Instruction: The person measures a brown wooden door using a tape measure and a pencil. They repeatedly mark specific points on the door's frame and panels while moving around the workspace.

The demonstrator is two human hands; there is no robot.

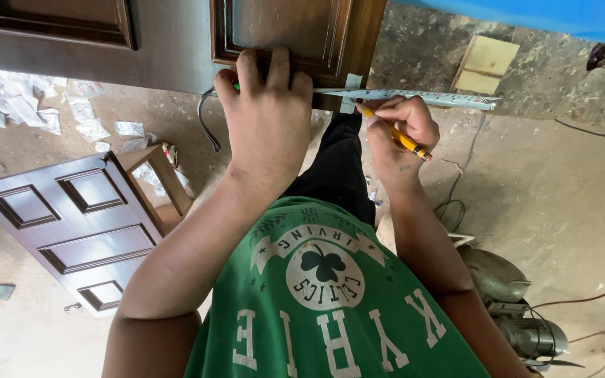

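Gripping pencil (395, 135), right hand (397, 136) below tape (414, 96).

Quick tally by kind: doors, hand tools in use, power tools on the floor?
Dark brown panelled doors: 2, one under the left hand, one on the floor
Measuring tape: 1
Yellow pencil in the right hand: 1
Power tool: 1
Total: 5
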